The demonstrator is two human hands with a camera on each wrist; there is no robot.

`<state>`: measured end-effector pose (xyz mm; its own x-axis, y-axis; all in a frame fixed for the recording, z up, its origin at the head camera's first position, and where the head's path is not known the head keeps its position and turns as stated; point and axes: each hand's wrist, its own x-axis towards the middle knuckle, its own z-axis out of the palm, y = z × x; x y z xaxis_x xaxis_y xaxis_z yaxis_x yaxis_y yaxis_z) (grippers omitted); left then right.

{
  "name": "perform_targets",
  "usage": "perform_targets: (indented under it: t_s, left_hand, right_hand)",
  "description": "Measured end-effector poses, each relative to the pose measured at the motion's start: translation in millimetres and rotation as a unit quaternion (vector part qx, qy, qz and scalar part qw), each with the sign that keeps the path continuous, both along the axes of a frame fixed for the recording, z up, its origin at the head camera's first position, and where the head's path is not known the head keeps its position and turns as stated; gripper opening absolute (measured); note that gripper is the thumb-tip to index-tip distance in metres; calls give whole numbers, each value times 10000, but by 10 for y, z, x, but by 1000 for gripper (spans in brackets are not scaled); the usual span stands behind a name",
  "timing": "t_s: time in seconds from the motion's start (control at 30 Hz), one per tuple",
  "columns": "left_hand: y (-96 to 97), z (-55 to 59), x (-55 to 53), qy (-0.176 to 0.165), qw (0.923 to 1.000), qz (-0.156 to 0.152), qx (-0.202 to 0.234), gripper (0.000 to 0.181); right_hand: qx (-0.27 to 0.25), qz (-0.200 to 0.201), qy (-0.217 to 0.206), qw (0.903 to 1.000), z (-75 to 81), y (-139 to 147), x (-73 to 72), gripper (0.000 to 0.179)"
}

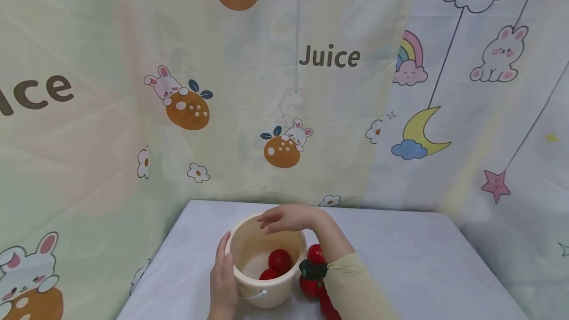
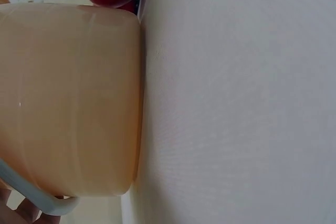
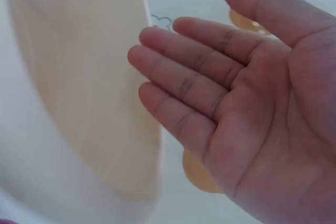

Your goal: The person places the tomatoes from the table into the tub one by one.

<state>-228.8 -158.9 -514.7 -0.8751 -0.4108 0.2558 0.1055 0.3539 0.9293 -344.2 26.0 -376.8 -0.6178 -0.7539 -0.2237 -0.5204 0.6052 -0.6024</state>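
- Peeking over an orange fruit, a printed rabbit (image 1: 28,268) marks the patterned cloth at far left.
- Next, the left hand (image 1: 223,283) rests against the outside of the bucket, its fingers extended along the wall rather than wrapped round it.
- The cream bucket (image 1: 268,301) stands upright on the white table (image 1: 409,265), a pale handle (image 1: 258,295) on its near side.
- Inside, low down, two red balls (image 1: 280,261) lie together, the nearer one partly hidden by the rim.
- Above the bucket's far rim is the right hand (image 1: 291,218), open, palm bare, with fingers straight and thumb spread in the right wrist view.
- Just right of the bucket, more red balls (image 1: 309,286) sit beside a dark green leafy piece (image 1: 313,269).
- A pale yellow sleeve (image 1: 357,285) partly covers that group.
- Farther right, a yellow moon (image 1: 420,132) is printed on white cloth.
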Motion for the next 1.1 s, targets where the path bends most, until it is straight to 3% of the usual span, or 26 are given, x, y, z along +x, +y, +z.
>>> perform_targets:
  t_s: [0.27,0.5,0.8,1.1]
  left_hand:
    - [17,-14,-14,-53,10000,-27,50,39]
    - [8,-10,-7,-217,9997,-25,81,39]
    - [4,29,4,-341,9993,-74,140,39]
    - [7,1,2,-199,9997,-48,115,39]
  right_hand:
    - [-439,-43,44,9990,30,319,56,38]
    - [-890,-588,-239,9940,-14,632,138,45]
    - [-1333,-1248,-186,9830,-179,1006,276,53]
    - [-1517,-1837,-426,9703,-392,1319,462,61]
